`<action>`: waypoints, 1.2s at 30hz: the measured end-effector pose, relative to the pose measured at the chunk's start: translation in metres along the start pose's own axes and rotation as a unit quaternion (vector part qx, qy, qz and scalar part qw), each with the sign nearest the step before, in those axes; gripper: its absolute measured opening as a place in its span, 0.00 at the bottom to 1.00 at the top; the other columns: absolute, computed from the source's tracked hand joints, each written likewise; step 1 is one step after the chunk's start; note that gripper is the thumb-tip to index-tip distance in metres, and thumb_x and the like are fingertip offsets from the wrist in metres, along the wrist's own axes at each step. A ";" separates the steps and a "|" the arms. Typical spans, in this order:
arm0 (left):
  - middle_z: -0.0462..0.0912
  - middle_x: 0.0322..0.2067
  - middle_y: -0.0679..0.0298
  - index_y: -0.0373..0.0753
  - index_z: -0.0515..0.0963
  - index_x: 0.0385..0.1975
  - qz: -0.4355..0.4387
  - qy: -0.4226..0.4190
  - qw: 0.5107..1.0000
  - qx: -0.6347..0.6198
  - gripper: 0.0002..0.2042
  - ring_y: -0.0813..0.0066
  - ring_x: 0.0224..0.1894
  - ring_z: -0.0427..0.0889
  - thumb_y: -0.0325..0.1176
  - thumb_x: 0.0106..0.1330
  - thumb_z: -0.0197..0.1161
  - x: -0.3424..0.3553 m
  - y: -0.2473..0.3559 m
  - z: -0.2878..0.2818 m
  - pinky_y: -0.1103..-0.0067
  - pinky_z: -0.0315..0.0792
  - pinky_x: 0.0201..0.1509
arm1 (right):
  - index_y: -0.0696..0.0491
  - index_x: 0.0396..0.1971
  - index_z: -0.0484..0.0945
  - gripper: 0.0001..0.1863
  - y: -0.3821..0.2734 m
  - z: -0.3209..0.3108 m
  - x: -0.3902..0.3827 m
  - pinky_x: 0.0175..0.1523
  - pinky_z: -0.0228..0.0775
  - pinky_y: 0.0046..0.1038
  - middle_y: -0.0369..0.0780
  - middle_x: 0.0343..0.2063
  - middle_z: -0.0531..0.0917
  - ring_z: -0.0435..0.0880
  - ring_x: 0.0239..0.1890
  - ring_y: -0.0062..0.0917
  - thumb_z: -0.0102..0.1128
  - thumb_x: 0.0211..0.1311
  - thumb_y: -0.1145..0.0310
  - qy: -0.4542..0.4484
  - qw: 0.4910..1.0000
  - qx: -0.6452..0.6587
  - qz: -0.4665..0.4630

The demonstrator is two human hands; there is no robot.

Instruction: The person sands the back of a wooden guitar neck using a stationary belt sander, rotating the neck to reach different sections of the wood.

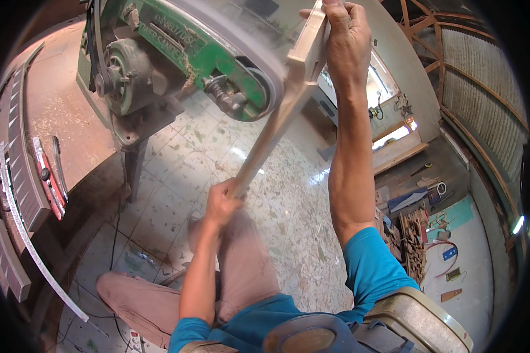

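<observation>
I hold a jointed wooden piece [271, 138], a long pale bar with a shorter block at its upper end. My left hand [221, 203] is closed round the bar's lower end. At the top, my right hand [346, 44] grips the block, with the thumb on its upper face. The joint lies against or right beside the rounded end of the belt sander [241, 91]; exact contact is hard to tell. This machine has a green body, and its grey belt looks blurred. A dusty motor [126, 73] sits at its left.
On the brown workbench [65, 112] at the left lie a red utility knife [50, 179], a dark pen-like tool [59, 167], and a long steel ruler [32, 247]. A power strip [136, 340] and cables are on the tiled floor [165, 159]. Wood scraps [413, 244] are piled at right.
</observation>
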State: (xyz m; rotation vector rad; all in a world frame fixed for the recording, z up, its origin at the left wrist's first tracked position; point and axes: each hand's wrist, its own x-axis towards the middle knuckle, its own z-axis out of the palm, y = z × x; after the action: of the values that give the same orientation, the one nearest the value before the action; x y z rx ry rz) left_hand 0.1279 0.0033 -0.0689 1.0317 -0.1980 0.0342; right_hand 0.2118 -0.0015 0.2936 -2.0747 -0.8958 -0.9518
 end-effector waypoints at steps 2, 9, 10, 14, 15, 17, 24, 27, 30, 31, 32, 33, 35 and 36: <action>0.82 0.25 0.60 0.28 0.83 0.35 0.014 0.019 0.999 0.029 0.21 0.71 0.28 0.79 0.32 0.40 0.60 -0.003 0.003 0.001 0.76 0.73 0.35 | 0.54 0.39 0.74 0.21 0.000 -0.002 0.002 0.40 0.68 0.27 0.35 0.29 0.76 0.74 0.33 0.19 0.54 0.76 0.48 -0.014 1.000 -0.003 -0.015; 0.82 0.25 0.50 0.31 0.83 0.36 0.054 0.125 0.986 0.098 0.18 0.54 0.28 0.82 0.32 0.44 0.60 -0.010 0.004 0.011 0.69 0.74 0.36 | 0.53 0.34 0.75 0.21 -0.010 -0.008 0.006 0.39 0.62 0.25 0.31 0.26 0.71 0.67 0.31 0.18 0.50 0.77 0.49 -0.074 0.997 -0.019 -0.018; 0.82 0.25 0.49 0.32 0.83 0.36 0.056 0.132 0.984 0.107 0.18 0.51 0.29 0.82 0.32 0.44 0.60 -0.012 0.005 0.012 0.67 0.74 0.37 | 0.53 0.33 0.75 0.21 -0.010 -0.009 0.007 0.39 0.61 0.25 0.31 0.26 0.71 0.67 0.30 0.18 0.50 0.77 0.49 -0.084 0.996 -0.019 -0.016; 0.82 0.28 0.47 0.32 0.80 0.34 0.072 0.165 0.973 0.144 0.15 0.41 0.32 0.80 0.30 0.45 0.60 -0.016 0.006 0.018 0.62 0.73 0.38 | 0.52 0.31 0.75 0.22 -0.008 -0.014 0.008 0.36 0.59 0.24 0.30 0.24 0.70 0.65 0.28 0.17 0.48 0.77 0.49 -0.091 0.995 -0.033 -0.030; 0.82 0.28 0.48 0.33 0.80 0.34 0.078 0.174 0.970 0.154 0.14 0.40 0.33 0.80 0.29 0.45 0.59 -0.017 0.005 0.020 0.61 0.73 0.39 | 0.52 0.30 0.75 0.22 -0.004 -0.016 0.009 0.35 0.59 0.24 0.30 0.24 0.70 0.65 0.27 0.17 0.48 0.77 0.49 -0.099 0.994 -0.034 -0.027; 0.82 0.30 0.48 0.34 0.79 0.33 0.096 0.199 0.958 0.185 0.13 0.39 0.35 0.79 0.29 0.46 0.59 -0.020 0.005 0.023 0.60 0.72 0.40 | 0.53 0.32 0.77 0.23 -0.002 -0.017 0.009 0.33 0.60 0.24 0.31 0.23 0.71 0.67 0.27 0.18 0.47 0.77 0.47 -0.116 0.993 -0.026 0.003; 0.81 0.34 0.50 0.35 0.78 0.33 0.117 0.255 0.934 0.220 0.12 0.40 0.38 0.79 0.27 0.46 0.59 -0.028 0.010 0.032 0.59 0.72 0.42 | 0.59 0.52 0.79 0.33 -0.012 -0.008 -0.005 0.37 0.75 0.25 0.37 0.28 0.82 0.82 0.31 0.21 0.46 0.76 0.40 -0.110 0.986 0.103 0.068; 0.82 0.33 0.49 0.35 0.79 0.34 0.129 0.269 0.928 0.222 0.13 0.40 0.37 0.80 0.27 0.46 0.59 -0.030 0.008 0.034 0.59 0.73 0.42 | 0.59 0.53 0.78 0.34 -0.014 -0.007 -0.005 0.38 0.76 0.26 0.38 0.27 0.82 0.83 0.31 0.22 0.46 0.76 0.39 -0.109 0.987 0.101 0.055; 0.83 0.33 0.48 0.34 0.80 0.34 0.120 0.230 0.947 0.190 0.13 0.39 0.36 0.80 0.27 0.46 0.59 -0.029 0.008 0.027 0.60 0.74 0.42 | 0.58 0.48 0.79 0.32 -0.017 -0.004 -0.003 0.37 0.76 0.25 0.37 0.26 0.81 0.82 0.29 0.21 0.46 0.77 0.40 -0.111 0.990 0.068 0.059; 0.83 0.32 0.48 0.34 0.80 0.34 0.119 0.226 0.948 0.189 0.14 0.39 0.36 0.80 0.27 0.46 0.59 -0.029 0.009 0.027 0.60 0.74 0.42 | 0.58 0.46 0.79 0.32 -0.018 -0.005 -0.001 0.37 0.76 0.25 0.37 0.26 0.81 0.82 0.28 0.21 0.46 0.77 0.40 -0.112 0.990 0.052 0.062; 0.83 0.32 0.48 0.34 0.80 0.34 0.119 0.223 0.949 0.188 0.14 0.39 0.36 0.81 0.27 0.46 0.59 -0.028 0.010 0.027 0.60 0.75 0.42 | 0.57 0.44 0.79 0.31 -0.012 -0.005 0.001 0.36 0.75 0.24 0.37 0.25 0.81 0.81 0.27 0.20 0.46 0.77 0.40 -0.112 0.992 0.054 0.038; 0.83 0.32 0.47 0.33 0.80 0.35 0.118 0.219 0.950 0.188 0.14 0.39 0.36 0.81 0.27 0.46 0.59 -0.028 0.010 0.027 0.60 0.75 0.41 | 0.57 0.41 0.79 0.31 -0.001 -0.006 0.003 0.35 0.75 0.24 0.36 0.24 0.80 0.81 0.27 0.20 0.45 0.78 0.40 -0.112 0.992 0.055 0.015; 0.83 0.32 0.47 0.33 0.80 0.34 0.116 0.206 0.955 0.177 0.14 0.39 0.36 0.81 0.28 0.46 0.60 -0.027 0.007 0.025 0.60 0.74 0.41 | 0.55 0.38 0.79 0.31 0.001 -0.003 0.003 0.33 0.73 0.24 0.35 0.23 0.79 0.79 0.25 0.19 0.45 0.78 0.39 -0.106 0.993 0.043 0.001; 0.83 0.31 0.47 0.33 0.80 0.34 0.115 0.199 0.958 0.172 0.14 0.39 0.36 0.81 0.28 0.46 0.60 -0.026 0.006 0.023 0.60 0.74 0.41 | 0.55 0.36 0.79 0.31 0.000 -0.004 0.002 0.32 0.72 0.24 0.34 0.22 0.78 0.79 0.25 0.19 0.45 0.78 0.39 -0.100 0.995 0.029 0.009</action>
State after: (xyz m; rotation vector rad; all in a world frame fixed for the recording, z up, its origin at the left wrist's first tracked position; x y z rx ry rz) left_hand 0.0983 -0.0119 -0.0570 1.3199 0.0610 0.4993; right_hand 0.2113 -0.0038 0.2969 -2.1509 -0.9924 -0.7094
